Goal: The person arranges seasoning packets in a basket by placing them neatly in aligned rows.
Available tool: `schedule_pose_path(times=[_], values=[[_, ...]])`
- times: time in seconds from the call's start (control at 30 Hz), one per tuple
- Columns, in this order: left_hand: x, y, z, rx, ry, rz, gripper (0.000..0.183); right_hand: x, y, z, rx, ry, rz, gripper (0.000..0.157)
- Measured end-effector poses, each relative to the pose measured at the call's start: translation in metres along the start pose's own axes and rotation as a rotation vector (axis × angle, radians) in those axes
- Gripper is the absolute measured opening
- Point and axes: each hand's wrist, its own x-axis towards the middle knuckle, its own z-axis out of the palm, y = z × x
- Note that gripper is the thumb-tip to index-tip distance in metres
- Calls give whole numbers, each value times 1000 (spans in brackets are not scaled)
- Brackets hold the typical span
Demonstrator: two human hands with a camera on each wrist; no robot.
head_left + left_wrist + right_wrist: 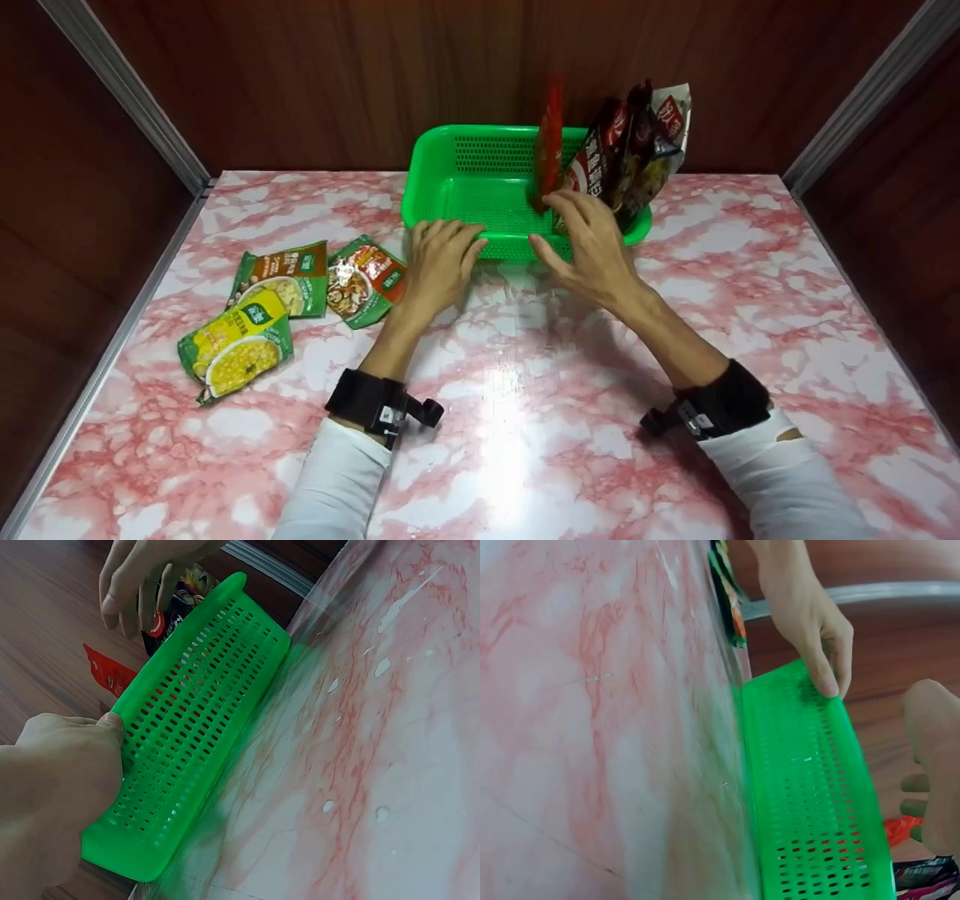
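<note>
A green plastic basket (465, 135) stands at the back of the table. My left hand (442, 259) grips its near rim at the left, fingers over the edge and thumb on the outer wall. Above the near rim, toward the right, my right hand (596, 244) is held with fingers loosely bent and thumb apart, nothing between them. Just beyond its fingertips, a red packet (550, 142) stands on edge inside the basket. Several dark food pouches (626, 161) lean together in the basket's right end, their lower parts partly hidden by the right hand.
Left of the basket, three food packets lie on the marbled table (510, 405): a green-red one (367, 281), a green-brown one (289, 277) and a yellow-green one (240, 345). Dark wood panels (337, 82) enclose the back and sides.
</note>
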Motion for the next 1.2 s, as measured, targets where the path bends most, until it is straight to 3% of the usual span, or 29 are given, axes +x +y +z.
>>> schedule_pose_path(times=[0.27,0.5,0.93,1.2], values=[[-1,0,-1,2,0,5,36,-7,10,6,-9,-114,13,59],[-1,0,-1,-10,-7,-3,35,-11,15,14,-29,-172,61,53],[-1,-1,-1,-15,-3,-3,35,-9,19,19,-96,-145,-36,33],[0,-1,-2,-8,-21,-5,36,-10,20,20,-82,-132,-29,31]])
